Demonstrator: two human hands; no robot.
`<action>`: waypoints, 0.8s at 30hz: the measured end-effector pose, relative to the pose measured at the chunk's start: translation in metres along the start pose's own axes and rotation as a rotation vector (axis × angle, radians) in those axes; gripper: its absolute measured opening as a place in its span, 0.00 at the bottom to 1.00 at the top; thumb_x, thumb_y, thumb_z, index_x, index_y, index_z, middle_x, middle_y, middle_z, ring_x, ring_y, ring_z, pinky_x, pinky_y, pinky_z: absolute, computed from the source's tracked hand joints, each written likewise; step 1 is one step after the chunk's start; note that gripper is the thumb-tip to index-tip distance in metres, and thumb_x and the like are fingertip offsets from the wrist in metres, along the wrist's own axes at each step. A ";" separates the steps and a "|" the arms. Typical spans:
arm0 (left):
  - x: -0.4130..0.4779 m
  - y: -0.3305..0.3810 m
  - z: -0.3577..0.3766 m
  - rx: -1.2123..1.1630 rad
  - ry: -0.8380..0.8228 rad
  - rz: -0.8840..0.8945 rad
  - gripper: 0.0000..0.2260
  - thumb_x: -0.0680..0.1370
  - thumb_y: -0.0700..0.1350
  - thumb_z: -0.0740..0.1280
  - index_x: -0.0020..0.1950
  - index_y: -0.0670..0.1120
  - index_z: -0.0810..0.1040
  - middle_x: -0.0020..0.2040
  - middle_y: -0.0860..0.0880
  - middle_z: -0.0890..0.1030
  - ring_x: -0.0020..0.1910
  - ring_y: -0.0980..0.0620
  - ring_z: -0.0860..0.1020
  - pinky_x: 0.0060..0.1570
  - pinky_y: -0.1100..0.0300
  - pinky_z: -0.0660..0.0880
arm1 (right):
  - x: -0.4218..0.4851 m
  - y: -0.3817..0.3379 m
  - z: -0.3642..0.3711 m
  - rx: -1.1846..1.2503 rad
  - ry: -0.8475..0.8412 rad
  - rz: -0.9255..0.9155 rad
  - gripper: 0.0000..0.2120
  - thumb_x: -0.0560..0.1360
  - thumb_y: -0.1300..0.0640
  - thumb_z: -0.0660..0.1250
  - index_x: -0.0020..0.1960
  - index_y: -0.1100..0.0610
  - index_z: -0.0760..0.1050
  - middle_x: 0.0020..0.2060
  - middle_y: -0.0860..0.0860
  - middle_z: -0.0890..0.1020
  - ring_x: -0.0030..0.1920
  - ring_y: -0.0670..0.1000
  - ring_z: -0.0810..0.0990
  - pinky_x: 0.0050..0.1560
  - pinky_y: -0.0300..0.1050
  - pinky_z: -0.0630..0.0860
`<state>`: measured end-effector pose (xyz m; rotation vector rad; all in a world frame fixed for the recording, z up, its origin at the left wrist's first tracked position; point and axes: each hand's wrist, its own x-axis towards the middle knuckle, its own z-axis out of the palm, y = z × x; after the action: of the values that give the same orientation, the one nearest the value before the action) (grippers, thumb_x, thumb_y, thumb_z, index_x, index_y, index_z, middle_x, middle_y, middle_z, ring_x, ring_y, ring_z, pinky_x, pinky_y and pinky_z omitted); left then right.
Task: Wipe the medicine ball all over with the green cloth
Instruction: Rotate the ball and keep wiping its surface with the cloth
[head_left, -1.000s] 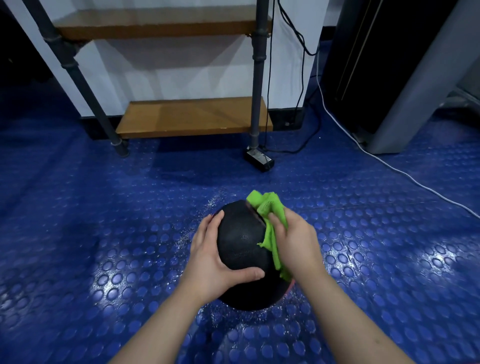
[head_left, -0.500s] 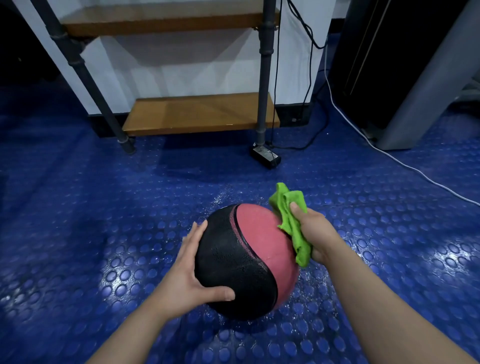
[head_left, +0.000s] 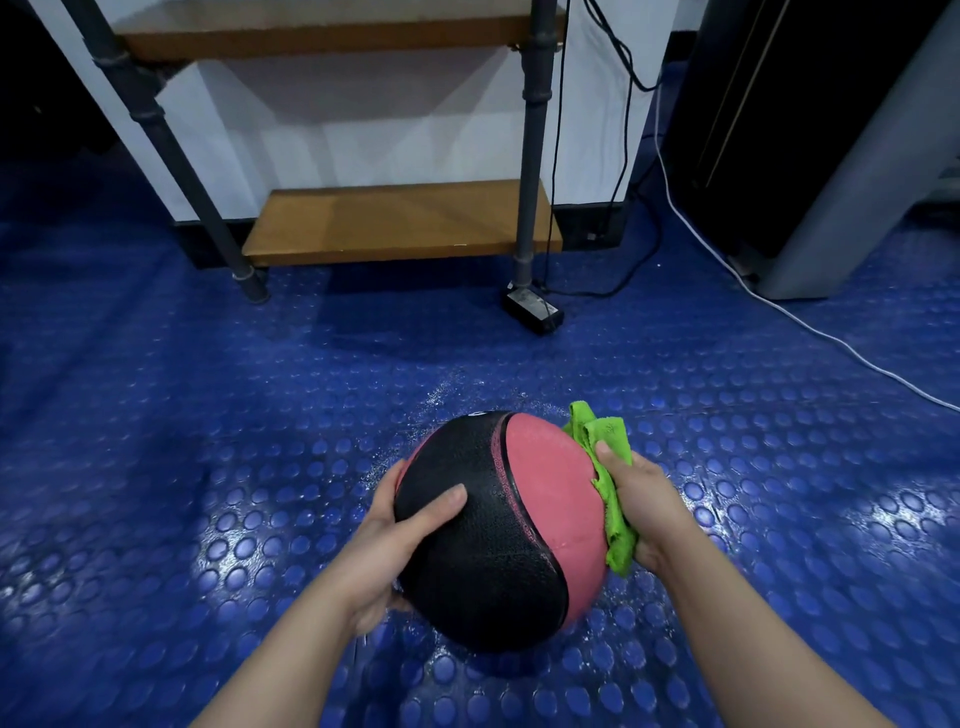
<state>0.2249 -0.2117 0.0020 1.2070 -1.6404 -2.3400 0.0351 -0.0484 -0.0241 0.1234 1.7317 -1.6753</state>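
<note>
- Blue studded floor (head_left: 156, 467) lies before a wooden shelf (head_left: 395, 218); the ball (head_left: 483, 545) is low over the floor, and whether it touches I cannot tell.
- Left hand (head_left: 395, 540) grips the black side, thumb on top and fingers curled behind, I think to steady and turn the ball.
- Right hand (head_left: 644, 499) clutches the bunched cloth (head_left: 608, 447) and presses it on the pink side, so the wiping reaches there.
</note>
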 end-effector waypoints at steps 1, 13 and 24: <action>0.000 0.002 0.003 0.016 -0.007 -0.003 0.41 0.61 0.63 0.79 0.70 0.70 0.63 0.65 0.60 0.75 0.59 0.51 0.77 0.51 0.37 0.79 | -0.001 0.000 -0.002 0.012 0.013 -0.004 0.11 0.80 0.53 0.63 0.50 0.60 0.79 0.39 0.58 0.83 0.36 0.55 0.81 0.39 0.48 0.77; 0.029 0.002 0.003 -0.023 -0.120 -0.092 0.37 0.57 0.62 0.79 0.64 0.72 0.71 0.63 0.56 0.80 0.61 0.46 0.79 0.51 0.34 0.78 | 0.000 -0.007 -0.008 -0.155 0.140 -0.160 0.14 0.79 0.50 0.63 0.45 0.59 0.79 0.40 0.61 0.83 0.38 0.55 0.79 0.49 0.59 0.78; 0.011 0.001 0.037 0.317 0.363 0.656 0.13 0.78 0.60 0.60 0.61 0.64 0.75 0.65 0.69 0.72 0.70 0.71 0.63 0.75 0.60 0.58 | -0.020 -0.010 0.018 -0.400 0.194 -0.274 0.17 0.79 0.47 0.60 0.42 0.60 0.75 0.36 0.56 0.80 0.38 0.57 0.78 0.48 0.56 0.76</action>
<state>0.1940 -0.1880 0.0013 0.8647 -1.9256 -1.4287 0.0523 -0.0580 -0.0035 -0.1478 2.2816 -1.5024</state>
